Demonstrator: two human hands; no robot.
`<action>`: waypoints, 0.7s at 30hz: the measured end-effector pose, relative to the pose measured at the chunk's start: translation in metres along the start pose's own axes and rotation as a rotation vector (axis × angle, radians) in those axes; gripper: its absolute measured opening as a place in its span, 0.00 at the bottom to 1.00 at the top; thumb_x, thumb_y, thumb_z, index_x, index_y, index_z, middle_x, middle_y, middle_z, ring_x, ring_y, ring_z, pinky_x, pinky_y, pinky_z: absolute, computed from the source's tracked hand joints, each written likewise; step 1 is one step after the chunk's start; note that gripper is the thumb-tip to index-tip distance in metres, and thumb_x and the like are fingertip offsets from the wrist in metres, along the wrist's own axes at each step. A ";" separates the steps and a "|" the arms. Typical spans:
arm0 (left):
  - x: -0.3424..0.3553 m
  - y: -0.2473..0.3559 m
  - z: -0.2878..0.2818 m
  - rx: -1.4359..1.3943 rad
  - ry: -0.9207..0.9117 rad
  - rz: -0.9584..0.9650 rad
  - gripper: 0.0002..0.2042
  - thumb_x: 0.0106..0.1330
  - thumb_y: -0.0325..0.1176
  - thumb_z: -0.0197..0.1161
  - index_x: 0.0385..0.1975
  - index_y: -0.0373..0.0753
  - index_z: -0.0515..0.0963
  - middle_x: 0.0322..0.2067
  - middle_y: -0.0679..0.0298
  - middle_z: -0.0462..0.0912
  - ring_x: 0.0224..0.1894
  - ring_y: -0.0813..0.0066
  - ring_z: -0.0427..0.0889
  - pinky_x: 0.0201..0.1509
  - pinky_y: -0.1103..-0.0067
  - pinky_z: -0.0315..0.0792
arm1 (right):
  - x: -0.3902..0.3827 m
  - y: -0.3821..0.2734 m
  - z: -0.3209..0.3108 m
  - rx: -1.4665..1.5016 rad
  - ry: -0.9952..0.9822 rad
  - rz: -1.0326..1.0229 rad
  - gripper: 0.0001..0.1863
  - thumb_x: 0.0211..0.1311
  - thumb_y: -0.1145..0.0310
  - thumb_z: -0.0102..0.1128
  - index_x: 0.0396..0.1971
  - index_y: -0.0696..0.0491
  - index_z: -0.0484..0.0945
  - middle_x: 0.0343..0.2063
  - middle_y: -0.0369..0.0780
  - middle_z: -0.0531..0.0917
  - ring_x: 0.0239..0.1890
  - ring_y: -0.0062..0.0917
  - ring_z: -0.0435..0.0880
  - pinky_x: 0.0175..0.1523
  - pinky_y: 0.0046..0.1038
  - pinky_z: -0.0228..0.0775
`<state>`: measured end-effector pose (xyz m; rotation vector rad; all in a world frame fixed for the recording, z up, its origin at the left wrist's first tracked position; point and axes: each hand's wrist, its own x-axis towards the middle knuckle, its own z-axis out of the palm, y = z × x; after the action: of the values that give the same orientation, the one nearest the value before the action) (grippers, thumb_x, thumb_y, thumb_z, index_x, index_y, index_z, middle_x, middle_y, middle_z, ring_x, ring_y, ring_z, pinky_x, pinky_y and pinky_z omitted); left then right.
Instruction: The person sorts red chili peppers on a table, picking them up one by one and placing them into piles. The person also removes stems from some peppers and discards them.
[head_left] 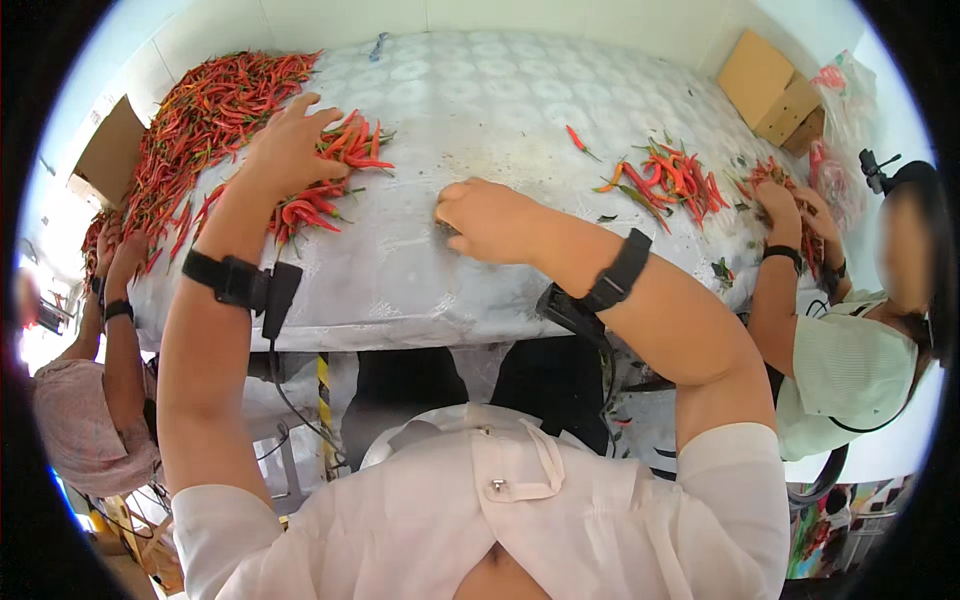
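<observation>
My left hand [296, 152] is over a loose pile of red chilli peppers [354, 146] at the upper left of the white patterned table covering [440, 300], its fingers spread and bent at the pile. Near the middle of the covering, my right hand [480, 218] is closed, fingers curled down, with a small dark bit beneath them that I cannot make out. A smaller group of chillies [680, 185] lies to the right of that hand, with a single red chilli [576, 138] above it and a few green scraps around.
A large chilli heap [210, 110] fills the back left beside a cardboard box [105, 155]. Co-workers at left [95, 420] and right [840, 370] have their hands at chillies along the sides. Cardboard boxes [760, 85] and plastic bags [840, 140] stand at the back right.
</observation>
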<state>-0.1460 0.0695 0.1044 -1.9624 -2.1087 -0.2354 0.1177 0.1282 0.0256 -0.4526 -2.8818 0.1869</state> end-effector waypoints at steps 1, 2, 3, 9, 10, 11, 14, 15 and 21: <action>-0.007 0.008 -0.003 -0.052 0.024 0.044 0.31 0.47 0.38 0.74 0.56 0.47 0.75 0.63 0.57 0.65 0.64 0.53 0.66 0.65 0.63 0.64 | 0.002 0.000 0.005 -0.011 -0.008 0.011 0.08 0.53 0.69 0.58 0.31 0.56 0.79 0.34 0.44 0.78 0.43 0.41 0.77 0.50 0.39 0.71; -0.012 0.014 0.000 -0.143 0.037 0.141 0.30 0.49 0.39 0.73 0.56 0.45 0.75 0.63 0.56 0.66 0.63 0.52 0.66 0.64 0.63 0.65 | 0.004 -0.001 0.007 -0.027 -0.016 0.025 0.06 0.53 0.70 0.57 0.29 0.55 0.77 0.33 0.43 0.77 0.43 0.41 0.76 0.50 0.39 0.70; -0.016 0.020 0.010 -0.232 0.049 0.239 0.29 0.50 0.40 0.73 0.55 0.44 0.75 0.62 0.54 0.66 0.62 0.51 0.67 0.63 0.62 0.66 | 0.001 0.000 0.008 -0.058 -0.024 0.021 0.06 0.52 0.69 0.57 0.29 0.55 0.77 0.32 0.43 0.77 0.43 0.40 0.76 0.50 0.39 0.70; -0.074 0.073 0.032 -0.473 0.004 0.433 0.25 0.53 0.37 0.71 0.53 0.40 0.75 0.60 0.50 0.68 0.62 0.51 0.67 0.64 0.65 0.64 | -0.092 0.022 -0.019 -0.150 -0.031 0.071 0.06 0.51 0.68 0.56 0.25 0.56 0.76 0.31 0.44 0.77 0.39 0.40 0.76 0.45 0.38 0.70; -0.080 0.078 0.033 -0.502 -0.015 0.414 0.25 0.53 0.37 0.71 0.53 0.40 0.75 0.60 0.50 0.68 0.62 0.51 0.67 0.65 0.66 0.63 | -0.113 0.021 -0.031 -0.186 -0.135 0.145 0.06 0.51 0.68 0.56 0.25 0.56 0.76 0.30 0.44 0.76 0.38 0.40 0.76 0.44 0.38 0.70; -0.083 0.077 0.037 -0.520 -0.031 0.417 0.25 0.54 0.36 0.70 0.53 0.40 0.74 0.60 0.50 0.68 0.62 0.51 0.67 0.64 0.66 0.63 | -0.135 0.020 -0.044 -0.223 -0.236 0.218 0.06 0.51 0.68 0.56 0.24 0.56 0.76 0.29 0.44 0.76 0.37 0.41 0.77 0.43 0.39 0.70; -0.088 0.073 0.044 -0.519 0.031 0.414 0.23 0.55 0.35 0.69 0.52 0.39 0.75 0.58 0.50 0.69 0.60 0.50 0.69 0.63 0.65 0.65 | -0.204 0.011 -0.082 -0.211 -0.328 0.411 0.08 0.51 0.68 0.57 0.27 0.56 0.78 0.28 0.46 0.80 0.35 0.43 0.80 0.41 0.41 0.72; -0.090 0.069 0.045 -0.534 0.061 0.408 0.22 0.55 0.34 0.68 0.51 0.39 0.75 0.57 0.50 0.70 0.59 0.50 0.69 0.62 0.66 0.65 | -0.221 0.007 -0.094 -0.201 -0.341 0.487 0.09 0.51 0.67 0.57 0.28 0.56 0.79 0.29 0.48 0.81 0.35 0.43 0.81 0.40 0.42 0.72; -0.109 0.056 0.062 -0.598 0.287 0.307 0.19 0.53 0.31 0.68 0.46 0.38 0.77 0.51 0.52 0.74 0.54 0.51 0.73 0.57 0.66 0.69 | -0.266 0.006 -0.121 -0.030 0.040 0.914 0.10 0.51 0.69 0.62 0.33 0.57 0.80 0.27 0.46 0.82 0.32 0.38 0.82 0.38 0.34 0.72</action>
<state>-0.0877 -0.0121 0.0104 -2.3467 -1.6419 -1.1161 0.3950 0.0607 0.0903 -1.7080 -2.4138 0.2616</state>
